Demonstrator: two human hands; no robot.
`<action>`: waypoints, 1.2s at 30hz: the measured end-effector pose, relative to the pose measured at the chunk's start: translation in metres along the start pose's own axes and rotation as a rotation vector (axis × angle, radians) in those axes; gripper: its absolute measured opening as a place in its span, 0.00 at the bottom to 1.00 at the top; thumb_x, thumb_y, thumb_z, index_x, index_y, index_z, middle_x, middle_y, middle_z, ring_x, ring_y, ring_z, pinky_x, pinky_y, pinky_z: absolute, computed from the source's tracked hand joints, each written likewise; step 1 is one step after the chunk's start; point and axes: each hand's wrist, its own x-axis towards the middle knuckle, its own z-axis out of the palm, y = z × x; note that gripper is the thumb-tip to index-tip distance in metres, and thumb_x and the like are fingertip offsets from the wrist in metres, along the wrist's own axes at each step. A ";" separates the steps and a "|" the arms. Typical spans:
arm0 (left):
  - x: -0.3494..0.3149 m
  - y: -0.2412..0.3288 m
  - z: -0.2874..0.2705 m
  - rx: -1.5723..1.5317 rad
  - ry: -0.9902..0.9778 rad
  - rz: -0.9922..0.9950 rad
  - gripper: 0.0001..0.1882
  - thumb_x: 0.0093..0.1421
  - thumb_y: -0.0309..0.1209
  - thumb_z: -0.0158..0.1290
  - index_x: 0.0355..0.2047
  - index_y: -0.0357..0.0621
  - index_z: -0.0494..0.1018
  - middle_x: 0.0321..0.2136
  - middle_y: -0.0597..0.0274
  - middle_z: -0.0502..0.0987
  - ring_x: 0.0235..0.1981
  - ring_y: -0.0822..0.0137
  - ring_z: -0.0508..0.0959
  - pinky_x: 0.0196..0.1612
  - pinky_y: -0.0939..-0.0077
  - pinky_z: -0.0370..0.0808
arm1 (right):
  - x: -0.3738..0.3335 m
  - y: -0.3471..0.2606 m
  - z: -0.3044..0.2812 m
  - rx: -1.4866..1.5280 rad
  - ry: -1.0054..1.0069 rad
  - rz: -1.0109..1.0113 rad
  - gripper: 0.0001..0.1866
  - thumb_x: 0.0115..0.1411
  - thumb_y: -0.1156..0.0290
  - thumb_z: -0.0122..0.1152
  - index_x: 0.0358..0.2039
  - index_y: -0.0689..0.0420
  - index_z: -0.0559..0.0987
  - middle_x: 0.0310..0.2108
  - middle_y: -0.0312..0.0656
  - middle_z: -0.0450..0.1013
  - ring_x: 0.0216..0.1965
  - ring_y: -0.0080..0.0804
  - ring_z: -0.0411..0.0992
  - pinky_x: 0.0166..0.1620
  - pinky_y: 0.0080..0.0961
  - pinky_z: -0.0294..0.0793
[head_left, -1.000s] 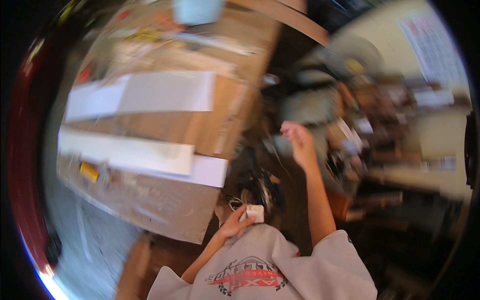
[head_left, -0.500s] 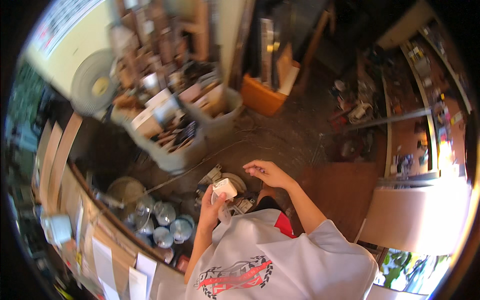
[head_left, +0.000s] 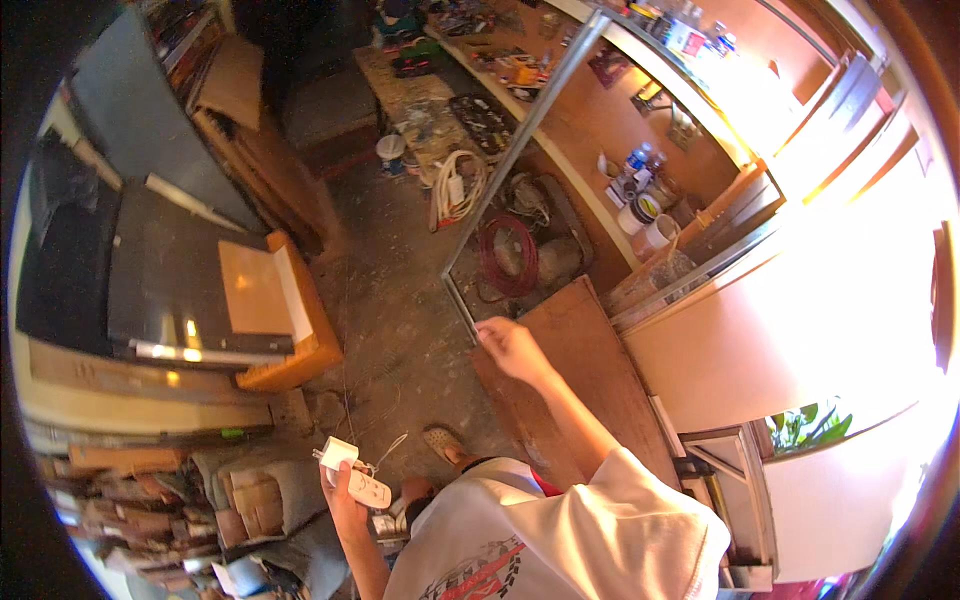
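Observation:
My left hand (head_left: 346, 503), low and left of centre, is closed around a white plug adapter (head_left: 339, 454) with metal prongs on its side. Against the adapter, in the same grip, lies an off-white extension socket (head_left: 369, 489) with dark slots in its face. A thin pale cord (head_left: 388, 452) loops up beside them. My right hand (head_left: 512, 350) is raised near the middle with its fingers curled in; what they hold, if anything, is hidden. Its fingertips overlap the lower end of a grey metal frame (head_left: 524, 135), and whether they touch it I cannot tell.
A brown wooden board (head_left: 560, 370) lies beneath my right arm. Coiled white cable (head_left: 460, 188) and reddish hose (head_left: 509, 256) sit on the floor ahead. Shelves (head_left: 690, 140) with bottles and jars stand right. An orange wooden box (head_left: 300, 345) and stacked wood scraps (head_left: 150, 500) are left.
The view has swung to the right, bringing the shelves and metal frame closer. My left hand still holds the adapter, now with the socket plainly showing. My right hand's fingers have curled in.

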 end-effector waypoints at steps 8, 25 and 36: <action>0.121 0.004 0.093 -0.075 -0.020 -0.060 0.23 0.64 0.30 0.59 0.57 0.43 0.68 0.40 0.57 0.77 0.35 0.63 0.80 0.38 0.65 0.80 | 0.052 -0.015 -0.155 -0.107 0.581 -0.005 0.11 0.68 0.70 0.58 0.49 0.59 0.78 0.38 0.45 0.79 0.38 0.32 0.78 0.40 0.28 0.77; 0.458 0.011 0.341 0.303 -0.805 -0.390 0.23 0.63 0.33 0.61 0.56 0.48 0.68 0.41 0.58 0.78 0.39 0.58 0.81 0.40 0.57 0.79 | 0.261 -0.189 -0.520 -0.980 1.217 -0.075 0.14 0.69 0.59 0.56 0.45 0.56 0.79 0.32 0.42 0.79 0.32 0.30 0.78 0.39 0.27 0.76; 0.537 0.002 0.382 0.285 -0.858 -0.594 0.24 0.63 0.39 0.61 0.55 0.44 0.67 0.39 0.55 0.77 0.35 0.58 0.80 0.39 0.60 0.78 | 0.299 -0.163 -0.702 -1.300 0.725 0.839 0.14 0.65 0.74 0.57 0.50 0.61 0.78 0.48 0.51 0.79 0.49 0.47 0.79 0.52 0.36 0.77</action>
